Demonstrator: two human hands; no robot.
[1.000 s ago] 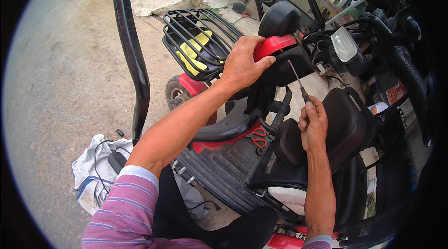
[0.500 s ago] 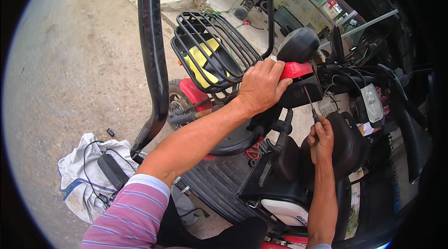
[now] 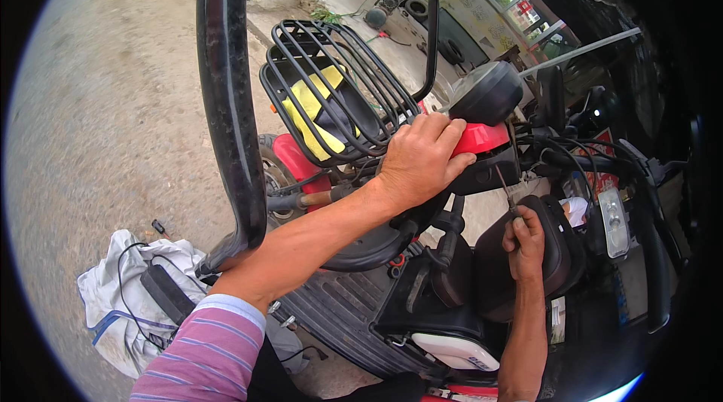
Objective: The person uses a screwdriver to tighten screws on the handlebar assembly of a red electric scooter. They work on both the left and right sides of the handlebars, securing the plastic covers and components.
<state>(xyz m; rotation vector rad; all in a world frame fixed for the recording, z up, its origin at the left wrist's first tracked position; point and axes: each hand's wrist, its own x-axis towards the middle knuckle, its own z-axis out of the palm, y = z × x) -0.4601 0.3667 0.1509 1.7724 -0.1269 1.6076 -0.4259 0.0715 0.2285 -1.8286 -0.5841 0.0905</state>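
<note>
Red plastic shows under the left hand (image 3: pixel 422 165): it is the red panel (image 3: pixel 482 137) at the front of a scooter (image 3: pixel 392 304), just below the round black headlight (image 3: pixel 486 92). The fingers of this hand lie curled over the top of the panel and press on it, the thumb on the near side. The right hand (image 3: pixel 526 242) is lower, closed in a fist around the handle of a screwdriver (image 3: pixel 504 187). The thin metal shaft rises out of the fist, above the fingers, and its tip meets the dark part under the red panel. A black wire basket (image 3: pixel 331 97) with something yellow inside stands to the left. A white bag (image 3: pixel 120 304) lies on the ground.
</note>
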